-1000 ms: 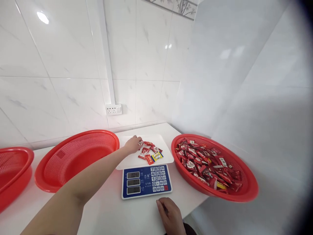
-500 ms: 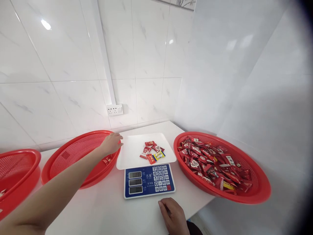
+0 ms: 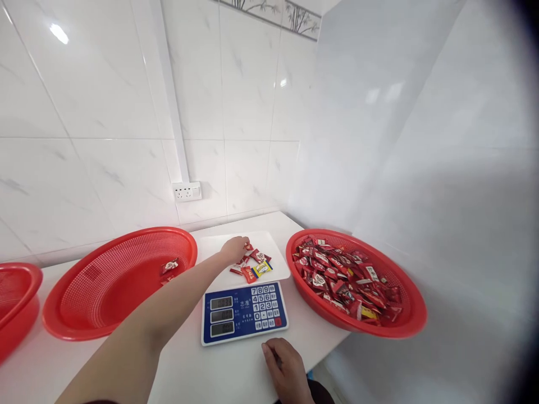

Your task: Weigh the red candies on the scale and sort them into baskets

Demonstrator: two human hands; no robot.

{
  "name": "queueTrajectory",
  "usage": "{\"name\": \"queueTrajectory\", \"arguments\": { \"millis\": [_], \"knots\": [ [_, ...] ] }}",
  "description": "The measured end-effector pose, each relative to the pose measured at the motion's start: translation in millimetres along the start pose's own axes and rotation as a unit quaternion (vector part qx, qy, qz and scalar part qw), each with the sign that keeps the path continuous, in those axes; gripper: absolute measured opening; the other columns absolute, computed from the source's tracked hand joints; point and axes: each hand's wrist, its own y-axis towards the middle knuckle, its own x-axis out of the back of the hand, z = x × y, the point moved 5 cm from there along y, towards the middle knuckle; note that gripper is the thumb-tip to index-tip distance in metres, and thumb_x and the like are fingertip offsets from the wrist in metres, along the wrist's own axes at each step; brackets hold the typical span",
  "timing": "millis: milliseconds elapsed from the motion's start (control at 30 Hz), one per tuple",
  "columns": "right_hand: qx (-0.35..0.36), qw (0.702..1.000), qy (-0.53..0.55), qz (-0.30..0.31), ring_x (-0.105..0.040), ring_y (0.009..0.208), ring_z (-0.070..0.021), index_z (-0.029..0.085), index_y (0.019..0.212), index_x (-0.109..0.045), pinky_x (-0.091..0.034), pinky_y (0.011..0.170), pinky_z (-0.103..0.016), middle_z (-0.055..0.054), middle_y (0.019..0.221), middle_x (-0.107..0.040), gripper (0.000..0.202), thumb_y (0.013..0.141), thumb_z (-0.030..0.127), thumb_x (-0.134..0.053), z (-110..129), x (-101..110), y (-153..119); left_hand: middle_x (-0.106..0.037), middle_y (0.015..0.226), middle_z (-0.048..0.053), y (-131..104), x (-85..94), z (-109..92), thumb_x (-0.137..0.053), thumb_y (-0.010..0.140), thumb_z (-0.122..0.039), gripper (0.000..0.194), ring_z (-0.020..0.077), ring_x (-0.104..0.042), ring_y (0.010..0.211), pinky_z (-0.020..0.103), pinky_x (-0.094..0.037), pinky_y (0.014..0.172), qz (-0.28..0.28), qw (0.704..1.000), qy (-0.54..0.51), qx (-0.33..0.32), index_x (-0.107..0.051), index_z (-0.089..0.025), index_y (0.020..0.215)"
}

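Observation:
My left hand reaches over the white tray of a weighing scale. Its fingers are closed on a small red wrapped candy at the back of a little group. Beside it on the tray lie several more red packets and a yellow-and-blue wrapped candy. In front of the tray is the scale's blue panel with keys and three displays. My right hand rests curled on the table just below the panel, with nothing visible in its fingers.
To the right stands a red basket heaped with red wrapped candies. At left, another red basket holds a few packets, partly behind my forearm. A third red basket is cut off at the left edge. A wall socket sits behind.
My left hand has moved right, from the left basket's rim onto the tray, and now has a candy in its fingers. My right hand stays below the scale. The view has shifted slightly.

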Motion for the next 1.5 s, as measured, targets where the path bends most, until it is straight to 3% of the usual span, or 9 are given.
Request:
{"name": "queueTrajectory", "arguments": {
  "millis": [267, 400, 467, 567, 767, 900, 1167, 1333, 1500],
  "knots": [
    [0.013, 1.000, 0.014, -0.008, -0.058, 0.059, -0.0155, 0.019, 0.069, -0.057, -0.045, 0.055, -0.024, -0.004, 0.063, -0.061, 0.032, 0.089, 0.035, -0.039, 1.2, 2.3, 1.0, -0.058, 0.105, 0.005, -65.4, 61.5, 73.5, -0.045, 0.084, -0.022, 0.023, 0.0201, -0.057, 0.095, 0.031, -0.045, 0.078, -0.079, 0.994, 0.019, 0.068, -0.054, -0.023, 0.105],
    [0.016, 1.000, 0.017, 0.000, -0.058, 0.060, -0.0163, 0.020, 0.070, -0.057, -0.046, 0.055, -0.026, -0.005, 0.064, -0.062, 0.033, 0.090, 0.036, -0.038, 2.0, 1.7, 1.0, -0.056, 0.108, 0.009, -101.6, 77.0, 107.2, -0.045, 0.081, -0.031, 0.025, 0.0274, -0.053, 0.101, 0.035, -0.045, 0.077, -0.085, 0.989, 0.041, 0.116, -0.057, -0.020, 0.100],
    [0.018, 1.000, 0.017, 0.003, -0.058, 0.060, -0.0165, 0.019, 0.070, -0.058, -0.046, 0.056, -0.026, -0.006, 0.064, -0.062, 0.033, 0.090, 0.036, -0.037, 2.1, 1.0, 0.8, -0.056, 0.112, 0.010, -109.1, 74.3, 106.0, -0.044, 0.082, -0.036, 0.029, 0.0291, -0.048, 0.109, 0.037, -0.043, 0.082, -0.079, 0.989, 0.042, 0.114, -0.058, -0.020, 0.101],
    [0.018, 1.000, 0.012, 0.006, -0.058, 0.061, -0.0165, 0.019, 0.071, -0.058, -0.046, 0.056, -0.026, -0.005, 0.065, -0.062, 0.033, 0.090, 0.037, -0.037, 1.6, -0.2, 0.4, -0.060, 0.109, 0.006, -103.5, 57.4, 79.3, -0.039, 0.085, -0.039, 0.032, 0.0241, -0.050, 0.107, 0.033, -0.043, 0.084, -0.049, 0.996, 0.020, 0.071, -0.057, -0.022, 0.105],
    [0.008, 1.000, -0.004, 0.005, -0.058, 0.059, -0.0152, 0.019, 0.071, -0.058, -0.045, 0.054, -0.025, -0.004, 0.063, -0.062, 0.033, 0.090, 0.036, -0.037, 2.5, 0.0, 0.4, -0.061, 0.100, 0.005, -59.0, 14.5, 1.9, -0.044, 0.087, -0.039, 0.030, 0.0177, -0.057, 0.089, 0.033, -0.046, 0.077, 0.042, 0.999, -0.018, -0.018, -0.056, -0.020, 0.107],
    [0.009, 1.000, -0.006, -0.005, -0.058, 0.058, -0.0145, 0.019, 0.069, -0.058, -0.044, 0.054, -0.024, -0.003, 0.062, -0.061, 0.033, 0.090, 0.036, -0.038, 6.3, 3.5, 1.6, -0.058, 0.106, 0.007, -33.0, 2.1, -15.3, -0.051, 0.086, -0.035, 0.028, 0.0182, -0.058, 0.090, 0.039, -0.048, 0.078, 0.090, 0.996, -0.006, -0.009, -0.056, -0.015, 0.105],
    [0.018, 1.000, 0.000, 0.002, -0.057, 0.057, -0.0146, 0.019, 0.069, -0.057, -0.044, 0.054, -0.024, -0.003, 0.062, -0.061, 0.033, 0.090, 0.037, -0.037, 4.5, 2.1, 1.3, -0.059, 0.101, 0.006, -39.2, 20.2, 16.9, -0.050, 0.087, -0.031, 0.029, 0.0153, -0.060, 0.079, 0.033, -0.052, 0.068, 0.057, 0.996, -0.015, 0.071, -0.052, -0.015, 0.111],
    [0.018, 1.000, 0.013, 0.003, -0.057, 0.058, -0.0155, 0.019, 0.069, -0.057, -0.044, 0.054, -0.025, -0.003, 0.062, -0.061, 0.032, 0.089, 0.036, -0.038, 1.3, 0.9, -0.7, -0.063, 0.086, 0.003, -82.0, 49.8, 55.9, -0.029, 0.091, -0.017, 0.031, 0.0122, -0.059, 0.060, 0.025, -0.049, 0.054, -0.023, 0.992, -0.030, 0.119, -0.040, -0.020, 0.120],
    [0.021, 0.999, 0.019, 0.015, -0.058, 0.060, -0.0166, 0.019, 0.071, -0.058, -0.045, 0.056, -0.026, -0.005, 0.064, -0.062, 0.031, 0.089, 0.036, -0.039, 1.5, 1.0, -0.5, -0.062, 0.100, 0.007, -138.6, 81.6, 99.3, -0.030, 0.088, -0.021, 0.026, 0.0205, -0.061, 0.082, 0.029, -0.049, 0.065, -0.099, 0.982, -0.019, 0.160, -0.052, -0.020, 0.103]
  ]
}}
